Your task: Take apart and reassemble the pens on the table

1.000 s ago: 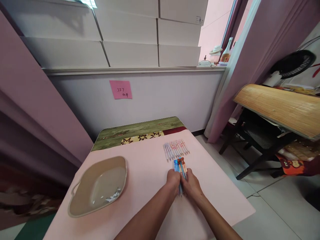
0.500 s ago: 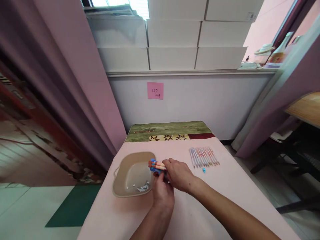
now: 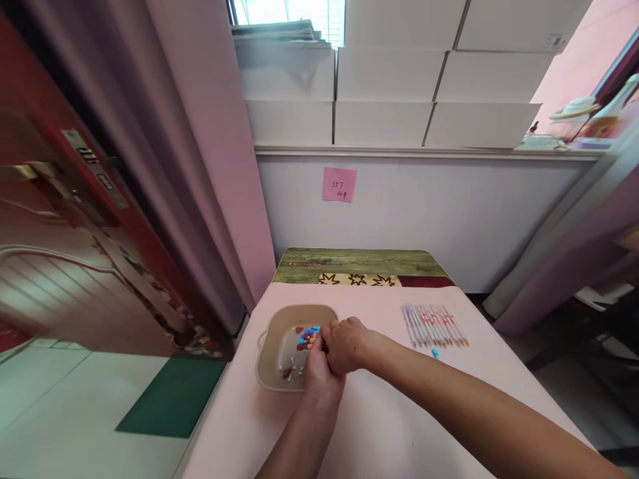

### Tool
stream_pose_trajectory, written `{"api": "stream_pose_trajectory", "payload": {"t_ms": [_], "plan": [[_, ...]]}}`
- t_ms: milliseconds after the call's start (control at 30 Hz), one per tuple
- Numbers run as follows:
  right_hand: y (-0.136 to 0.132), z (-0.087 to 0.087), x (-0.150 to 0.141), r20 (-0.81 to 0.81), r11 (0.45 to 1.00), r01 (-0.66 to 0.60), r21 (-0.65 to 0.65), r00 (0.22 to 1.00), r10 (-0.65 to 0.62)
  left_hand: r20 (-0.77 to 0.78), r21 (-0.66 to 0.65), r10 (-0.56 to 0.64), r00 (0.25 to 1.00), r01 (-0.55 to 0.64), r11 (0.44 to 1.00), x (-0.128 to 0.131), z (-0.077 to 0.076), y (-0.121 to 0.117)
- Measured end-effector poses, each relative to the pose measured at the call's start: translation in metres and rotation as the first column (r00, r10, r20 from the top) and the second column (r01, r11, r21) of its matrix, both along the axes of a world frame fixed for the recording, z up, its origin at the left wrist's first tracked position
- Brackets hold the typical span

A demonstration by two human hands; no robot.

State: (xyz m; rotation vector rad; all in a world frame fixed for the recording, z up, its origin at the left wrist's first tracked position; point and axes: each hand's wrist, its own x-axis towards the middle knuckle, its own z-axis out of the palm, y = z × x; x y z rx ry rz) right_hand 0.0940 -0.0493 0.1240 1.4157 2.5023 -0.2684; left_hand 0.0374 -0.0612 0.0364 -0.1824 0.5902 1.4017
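Observation:
Both my hands meet at the right side of a beige bin [image 3: 267,380], closed around a bundle of slim pens [image 3: 309,337] with blue, brown and orange ends. These ends point left over the bin; the rest is hidden by the fingers. My left hand [image 3: 322,379] grips the bundle from below. Over it, my right hand [image 3: 348,342] is wrapped round the near end. Small white pieces [image 3: 293,361] and a few brown pieces [image 3: 287,372] lie on the bin floor. To the right, a small blue piece [image 3: 435,353] sits below a row of clear-barrelled pens [image 3: 434,324].
The table [image 3: 389,426] has a pale pink cover, with a green patterned strip [image 3: 359,258] showing at its far end. White boxes [image 3: 382,123] are stacked on a ledge behind. A pink note [image 3: 339,184] is stuck on the wall.
The view has swung left, so everything appears further right. The held bundle now tips over the bin's inside, and brown pieces show on the bin floor. Both hands still grip it.

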Motion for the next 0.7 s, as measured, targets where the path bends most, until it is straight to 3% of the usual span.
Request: {"api": "stream_pose_trajectory", "payload": {"t_ms": [133,333,500,700], "plan": [[0.0,-0.004,-0.003,0.056,1.0,0.005,-0.024,0.998,-0.004,-0.011,-0.049,-0.084,0.996,0.083,0.995,0.0,0.002,-0.003],[0.008,-0.02,0.003,0.038,0.999,-0.025,0.042,0.999,0.023,-0.093,-0.052,-0.094,0.991,0.089,0.995,-0.004,-0.001,-0.005],[0.001,-0.032,0.002,0.025,0.986,-0.035,0.161,0.999,0.032,-0.102,-0.172,-0.165,0.981,0.146,0.974,-0.025,-0.011,0.015],[-0.015,-0.036,0.001,0.079,0.948,-0.055,0.312,0.996,0.032,-0.148,-0.114,-0.126,0.981,0.109,0.987,-0.045,-0.023,0.038]]}}
